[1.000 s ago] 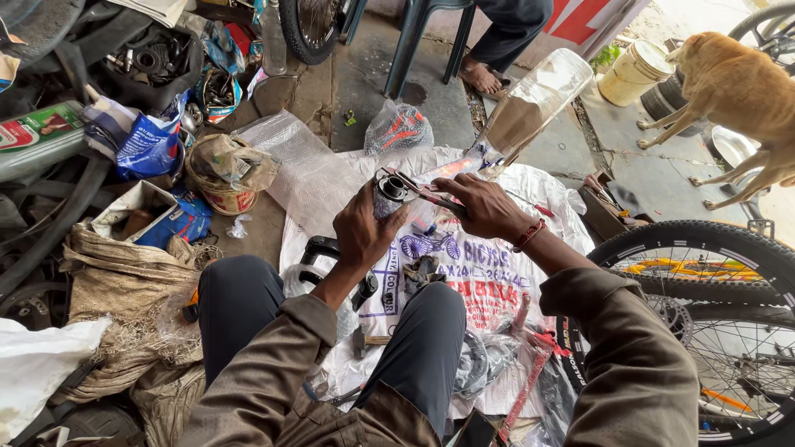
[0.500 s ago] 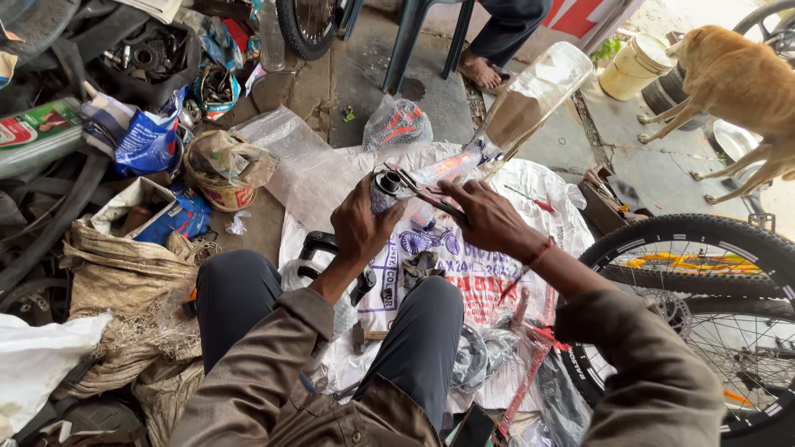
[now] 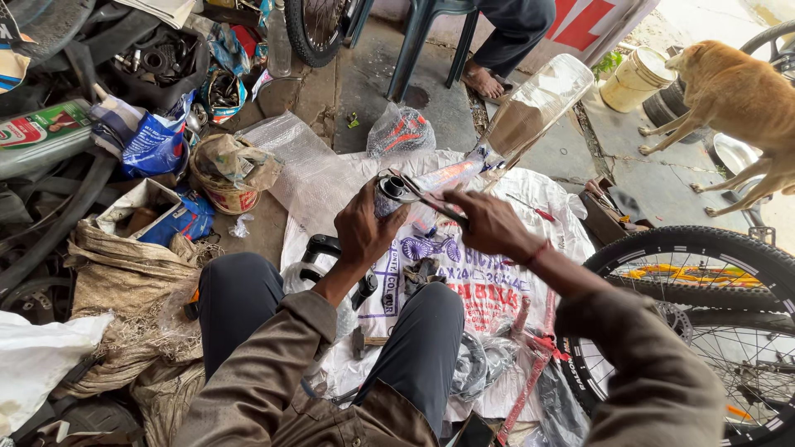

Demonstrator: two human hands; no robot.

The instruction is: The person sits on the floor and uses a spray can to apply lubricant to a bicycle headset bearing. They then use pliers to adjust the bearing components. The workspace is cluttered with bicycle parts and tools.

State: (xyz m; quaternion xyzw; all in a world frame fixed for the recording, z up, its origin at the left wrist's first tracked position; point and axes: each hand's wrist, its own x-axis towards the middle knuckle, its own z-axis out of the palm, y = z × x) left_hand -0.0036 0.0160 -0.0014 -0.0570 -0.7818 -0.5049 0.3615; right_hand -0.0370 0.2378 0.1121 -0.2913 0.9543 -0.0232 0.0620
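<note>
Fingers of left hand [image 3: 364, 236] wrapped tight around end of plastic-wrapped bike frame tube [image 3: 431, 182], raised over white printed sack [image 3: 497, 290]. Right hand [image 3: 489, 223] pinches thin metal tool [image 3: 435, 203] against tube's open end. Bike wheel [image 3: 712, 273] at right.

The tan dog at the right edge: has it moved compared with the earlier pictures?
Yes. The tan dog has stepped left, closer to the cream plastic bucket on the pavement, and its head is now outside the picture.
</note>
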